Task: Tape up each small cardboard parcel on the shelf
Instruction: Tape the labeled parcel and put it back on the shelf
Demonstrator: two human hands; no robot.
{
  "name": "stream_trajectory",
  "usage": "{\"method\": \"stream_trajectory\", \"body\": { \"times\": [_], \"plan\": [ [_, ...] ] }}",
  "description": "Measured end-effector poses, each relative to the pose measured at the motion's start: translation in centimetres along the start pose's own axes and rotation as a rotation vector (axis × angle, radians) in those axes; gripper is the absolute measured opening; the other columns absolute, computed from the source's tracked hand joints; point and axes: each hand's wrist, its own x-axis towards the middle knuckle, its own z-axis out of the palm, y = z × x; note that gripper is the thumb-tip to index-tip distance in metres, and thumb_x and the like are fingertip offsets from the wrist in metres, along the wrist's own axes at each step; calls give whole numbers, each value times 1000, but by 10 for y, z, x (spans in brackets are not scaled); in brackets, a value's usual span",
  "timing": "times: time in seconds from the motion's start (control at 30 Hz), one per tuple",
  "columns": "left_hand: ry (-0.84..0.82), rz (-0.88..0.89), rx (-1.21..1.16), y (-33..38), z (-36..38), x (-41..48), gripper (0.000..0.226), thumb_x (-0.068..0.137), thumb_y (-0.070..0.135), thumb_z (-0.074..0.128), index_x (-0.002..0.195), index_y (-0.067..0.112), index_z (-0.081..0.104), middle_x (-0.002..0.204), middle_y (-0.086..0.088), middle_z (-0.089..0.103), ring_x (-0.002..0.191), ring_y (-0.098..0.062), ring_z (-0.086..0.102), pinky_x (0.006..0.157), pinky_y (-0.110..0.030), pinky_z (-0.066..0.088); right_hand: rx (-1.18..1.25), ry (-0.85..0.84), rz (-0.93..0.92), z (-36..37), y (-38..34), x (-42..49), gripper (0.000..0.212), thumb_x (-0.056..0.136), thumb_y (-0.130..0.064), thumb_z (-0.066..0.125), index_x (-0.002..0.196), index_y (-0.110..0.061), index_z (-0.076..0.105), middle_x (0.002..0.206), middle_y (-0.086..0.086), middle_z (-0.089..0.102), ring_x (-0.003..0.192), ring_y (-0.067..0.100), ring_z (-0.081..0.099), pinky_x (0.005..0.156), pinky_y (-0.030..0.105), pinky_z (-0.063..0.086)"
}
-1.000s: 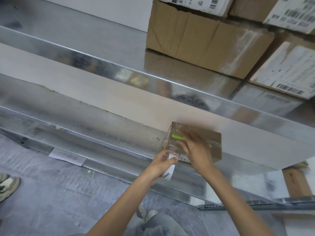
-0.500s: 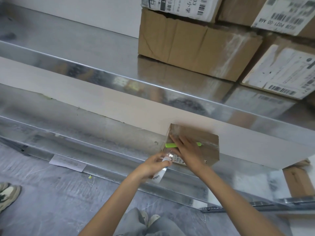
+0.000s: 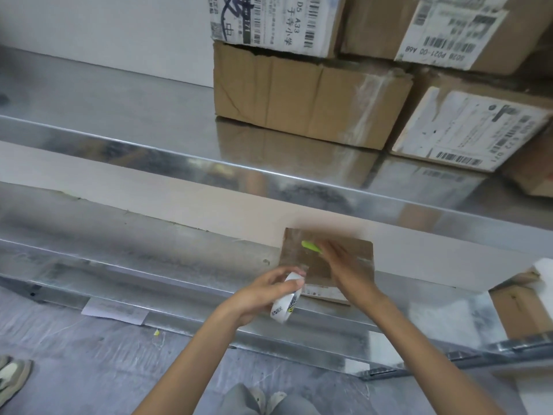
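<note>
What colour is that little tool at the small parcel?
The tool is lime green; the head view shows it.

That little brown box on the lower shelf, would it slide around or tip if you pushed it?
Probably slides easily: the small parcel sits on a smooth metal shelf, which may be why the right hand rests on it. Unlikely to tip, since it looks low and flat. Being small cardboard, it is likely light, though its contents are hidden.

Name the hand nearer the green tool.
Right. The right hand lies on the parcel beside the green tool; the left hand grips the tape roll at the parcel's near corner.
</note>
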Motion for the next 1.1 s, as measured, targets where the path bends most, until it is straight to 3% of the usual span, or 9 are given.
{"method": "stream_trajectory", "body": {
  "times": [0.13, 0.23, 0.33, 0.43, 0.63, 0.77, 0.87, 0.97, 1.1],
  "plan": [
    [-12, 35, 15, 6, 7, 8, 39, 76, 43, 66, 113, 31, 64, 130, 10, 59, 104, -9, 59, 83, -28, 46, 3, 176, 52, -18, 5, -8, 35, 99, -28, 37, 116, -51, 56, 109, -28, 60, 103, -7, 58, 82, 24, 44],
    [-52, 45, 53, 13, 17, 12, 43, 72, 53, 68, 112, 38, 64, 128, 2, 60, 110, -17, 60, 88, -33, 47, -90, 462, 162, -23, 19, -16, 35, 98, -47, 34, 115, -35, 62, 86, -11, 69, 75, 11, 63, 59, 28, 46],
    [-105, 40, 56, 18, 25, 15, 47, 71, 57, 68, 114, 38, 63, 132, 2, 57, 119, -20, 58, 99, -41, 46, 33, 594, 329, -14, 54, -29, 28, 98, -29, 45, 118, -22, 63, 104, -2, 67, 93, 15, 58, 78, 26, 43],
    [-175, 3, 74, 25, 30, 14, 42, 79, 51, 67, 118, 37, 61, 130, -4, 58, 106, -17, 61, 91, -38, 49, 146, 549, 520, 8, 89, -40, 29, 99, -10, 43, 124, -8, 59, 116, 12, 62, 108, 31, 56, 91, 34, 41],
    [-262, -17, 111, 33, 39, 9, 41, 82, 46, 62, 120, 30, 60, 128, 0, 59, 101, -10, 59, 89, -33, 48, 80, 396, 793, 53, 128, -63, 40, 90, 11, 46, 127, -2, 57, 102, 24, 58, 98, 40, 52, 81, 41, 41],
    [-255, -8, 108, 38, 43, 13, 46, 80, 50, 63, 122, 32, 60, 119, 5, 63, 98, -9, 61, 91, -34, 49, 22, 223, 791, 75, 143, -61, 53, 79, 17, 51, 127, -3, 56, 108, 26, 56, 103, 42, 49, 85, 44, 40],
    [-261, 15, 113, 44, 46, 14, 42, 83, 50, 64, 122, 35, 60, 128, 10, 60, 102, -6, 62, 91, -35, 50, 44, 252, 753, 79, 150, -61, 52, 77, 16, 55, 125, -4, 59, 113, 24, 57, 106, 43, 50, 90, 44, 40],
    [-261, 60, 83, 58, 44, 12, 34, 93, 35, 58, 126, 31, 57, 123, 14, 62, 100, -1, 63, 83, -23, 50, 110, 494, 790, 52, 130, -61, 36, 86, 7, 51, 117, -7, 62, 109, 17, 62, 103, 35, 55, 90, 41, 41],
    [-108, 230, 126, 89, 32, 19, 32, 88, 37, 65, 119, 31, 59, 124, 18, 59, 114, -10, 57, 94, -29, 47, 437, 909, 591, -19, 45, -61, 23, 90, -10, 42, 96, -12, 64, 82, 2, 67, 76, 8, 63, 70, 18, 47]
  ]
}}
